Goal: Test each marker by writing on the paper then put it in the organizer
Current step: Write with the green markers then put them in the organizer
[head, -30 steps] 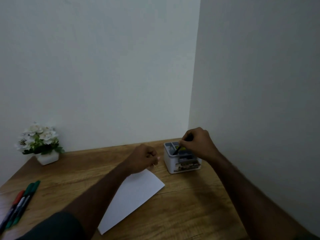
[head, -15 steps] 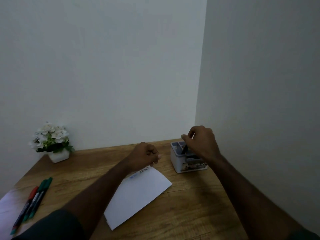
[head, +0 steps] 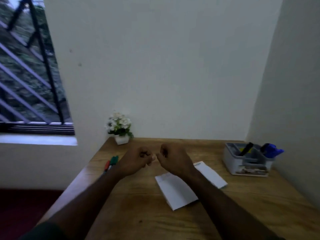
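1. Nearest on the desk [head: 138, 213], the paper [head: 176, 191] lies flat under the right forearm, likely kept central for test strokes.
2. Above it, the left hand [head: 135, 161] and right hand [head: 174, 159] hover with curled fingers, knuckles nearly touching, holding nothing visible.
3. Left of the left hand, untested markers [head: 110, 163] lie within reach.
4. Far right, well apart, the organizer [head: 247, 161] holds a black marker [head: 245, 148].

forearms bare | dark green short sleeve [head: 43, 231] at left arm
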Demonstrator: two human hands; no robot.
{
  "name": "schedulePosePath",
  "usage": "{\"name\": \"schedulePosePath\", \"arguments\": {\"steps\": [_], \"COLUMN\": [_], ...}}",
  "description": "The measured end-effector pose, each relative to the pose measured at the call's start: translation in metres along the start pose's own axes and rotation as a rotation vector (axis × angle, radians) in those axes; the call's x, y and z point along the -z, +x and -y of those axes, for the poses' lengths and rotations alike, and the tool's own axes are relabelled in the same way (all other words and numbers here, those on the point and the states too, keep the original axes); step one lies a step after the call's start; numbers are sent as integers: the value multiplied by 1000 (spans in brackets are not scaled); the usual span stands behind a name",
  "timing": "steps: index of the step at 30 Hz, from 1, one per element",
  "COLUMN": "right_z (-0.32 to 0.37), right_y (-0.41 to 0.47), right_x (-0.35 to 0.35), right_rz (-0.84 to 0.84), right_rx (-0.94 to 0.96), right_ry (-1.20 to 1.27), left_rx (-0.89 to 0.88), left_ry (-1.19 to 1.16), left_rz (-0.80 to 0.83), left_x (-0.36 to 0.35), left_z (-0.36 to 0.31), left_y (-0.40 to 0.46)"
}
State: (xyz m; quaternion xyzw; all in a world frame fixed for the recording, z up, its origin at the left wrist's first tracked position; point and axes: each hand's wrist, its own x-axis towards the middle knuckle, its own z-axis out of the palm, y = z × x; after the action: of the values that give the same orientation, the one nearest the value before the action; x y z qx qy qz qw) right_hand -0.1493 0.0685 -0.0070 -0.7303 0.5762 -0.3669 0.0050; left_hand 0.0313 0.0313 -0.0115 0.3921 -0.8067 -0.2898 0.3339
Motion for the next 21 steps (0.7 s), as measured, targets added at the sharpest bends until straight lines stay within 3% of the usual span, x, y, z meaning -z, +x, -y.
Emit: {"name": "schedulePosePath", "arguments": {"steps": [7, 11, 16, 21], "right_z": [90, 115, 118, 110], "right_y": [6, 11, 20, 30], "right_x": [-103, -132, -145, -138], "right_rz": [257, 262, 270, 365], "right_rx": [28, -55, -215, -271], "right_ry": [209, 204, 148, -48], "left_rx": [294, 345, 314, 326], "left_ry": [187, 121, 122, 143], "left_rz": [-553, -596, -522, -509], "left_x": [76, 82, 77, 75], "left_z": [89, 108, 111, 116], "left_y": [-77, -96, -85, -81]}}
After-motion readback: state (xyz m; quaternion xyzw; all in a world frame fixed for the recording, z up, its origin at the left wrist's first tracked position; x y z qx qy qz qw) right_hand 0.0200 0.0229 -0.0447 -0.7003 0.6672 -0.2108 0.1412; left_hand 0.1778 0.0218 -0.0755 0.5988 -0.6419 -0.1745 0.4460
